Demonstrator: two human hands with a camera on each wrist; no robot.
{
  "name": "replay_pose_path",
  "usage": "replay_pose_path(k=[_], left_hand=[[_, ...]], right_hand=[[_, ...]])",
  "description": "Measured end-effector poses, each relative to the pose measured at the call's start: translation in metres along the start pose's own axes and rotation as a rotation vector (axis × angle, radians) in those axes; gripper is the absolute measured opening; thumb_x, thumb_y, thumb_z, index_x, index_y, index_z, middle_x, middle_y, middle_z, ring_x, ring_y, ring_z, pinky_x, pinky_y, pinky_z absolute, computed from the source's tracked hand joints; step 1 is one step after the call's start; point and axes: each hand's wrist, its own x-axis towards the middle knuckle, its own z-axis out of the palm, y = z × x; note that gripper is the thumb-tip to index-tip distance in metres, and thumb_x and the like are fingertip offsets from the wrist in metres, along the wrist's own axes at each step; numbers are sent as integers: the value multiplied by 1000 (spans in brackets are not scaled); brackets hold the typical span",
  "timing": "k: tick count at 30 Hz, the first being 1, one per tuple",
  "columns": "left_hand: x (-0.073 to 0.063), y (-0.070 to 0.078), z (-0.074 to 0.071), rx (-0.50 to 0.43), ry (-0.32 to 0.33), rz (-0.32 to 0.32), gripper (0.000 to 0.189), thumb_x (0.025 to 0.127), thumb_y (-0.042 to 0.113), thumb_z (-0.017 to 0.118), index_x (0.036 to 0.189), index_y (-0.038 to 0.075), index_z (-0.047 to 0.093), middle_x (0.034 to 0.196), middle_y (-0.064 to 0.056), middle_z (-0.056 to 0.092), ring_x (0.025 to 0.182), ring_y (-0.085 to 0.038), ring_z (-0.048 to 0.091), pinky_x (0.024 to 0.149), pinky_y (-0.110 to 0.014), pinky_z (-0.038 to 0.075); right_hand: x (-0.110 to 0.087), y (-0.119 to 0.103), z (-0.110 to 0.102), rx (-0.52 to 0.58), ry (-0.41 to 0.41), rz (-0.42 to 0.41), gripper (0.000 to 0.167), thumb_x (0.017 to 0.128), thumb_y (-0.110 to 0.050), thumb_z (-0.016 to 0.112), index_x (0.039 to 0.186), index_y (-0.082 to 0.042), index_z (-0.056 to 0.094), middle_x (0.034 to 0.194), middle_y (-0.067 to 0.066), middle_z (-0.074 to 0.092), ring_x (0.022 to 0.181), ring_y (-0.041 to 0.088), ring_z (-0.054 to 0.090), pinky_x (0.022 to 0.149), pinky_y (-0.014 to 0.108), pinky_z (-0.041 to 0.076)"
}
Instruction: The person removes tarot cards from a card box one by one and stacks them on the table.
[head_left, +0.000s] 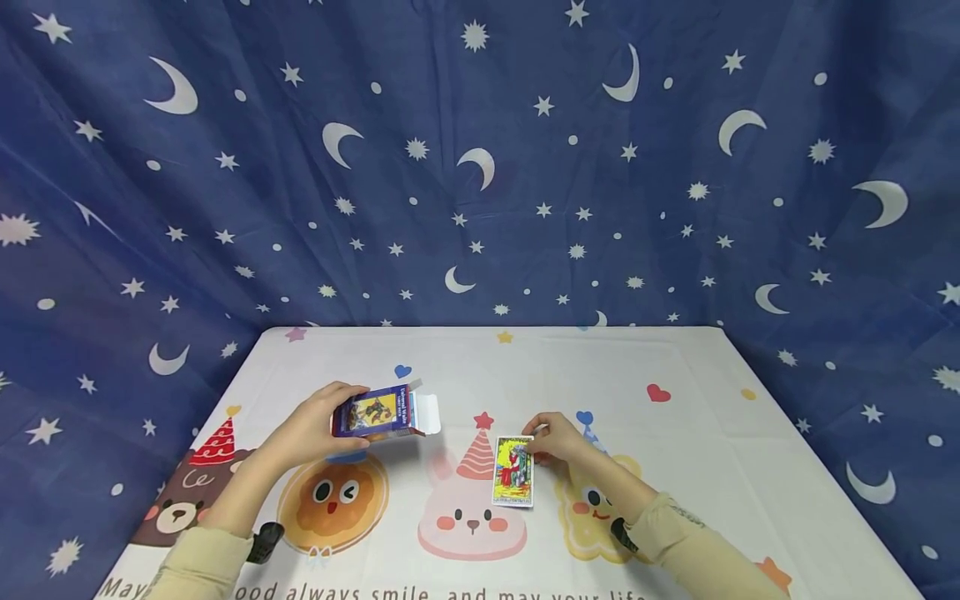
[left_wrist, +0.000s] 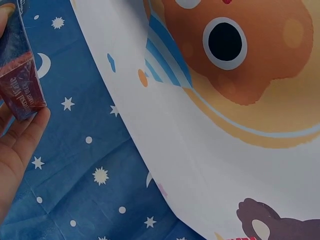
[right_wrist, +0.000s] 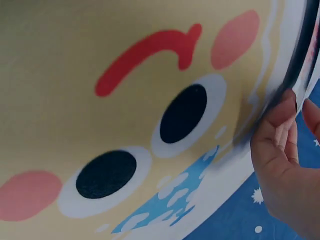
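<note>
My left hand (head_left: 315, 425) grips a dark blue and purple tarot card box (head_left: 372, 411) by its left end, thumb on one long side and fingers on the other. The box's white end flap (head_left: 427, 414) hangs open to the right. In the left wrist view, the reddish lower end of the box (left_wrist: 22, 90) rests against the fingers (left_wrist: 31, 135). My right hand (head_left: 558, 437) pinches the upper right edge of a tarot card (head_left: 513, 472) with a yellow, red and green picture. The right wrist view shows this card (right_wrist: 301, 55) nearly edge-on between thumb and fingers.
A white tablecloth (head_left: 600, 375) printed with cartoon animals, hearts and stars covers the table. Behind it and at both sides hangs a dark blue curtain (head_left: 420, 183) with moons and stars. Black wrist straps (head_left: 266, 542) show at both sleeves.
</note>
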Motion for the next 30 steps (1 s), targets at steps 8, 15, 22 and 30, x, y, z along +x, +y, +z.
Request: replay_pose_path(k=[8,15,22,30], left_hand=[[-1,-1,1,-7,6,1,72,67,26,85,129,5,53,116,-12,58,102,-27,56,91,-51,50],[-2,-3,2,-17,4,5,73,68,26,84,130,4,52,119,-14,57,104,-29,55,91,-52,49],[-3,-3,2,-19,10,-1,72,68,25,84,129,6,53,119,-13,57,105,-28,55,91,-52,49],[-3,-3,1,-26,6,-1,72,68,24,84,129,5,53,119,-14,57,104,-28,55,91,-51,49]], right_hand=[[7,1,10,-79,118,-51,15,73,5,72,85,2,63,58,-1,48,47,7,44,45,15,38],[8,-2,16,-165,160,-91,16,71,5,74,83,1,63,59,0,44,49,9,40,46,17,35],[6,-4,18,-301,198,-167,16,71,3,75,80,-1,63,61,1,45,54,11,41,47,19,36],[7,-5,18,-360,198,-148,19,71,0,77,79,-4,61,64,1,44,59,13,42,50,20,35]])
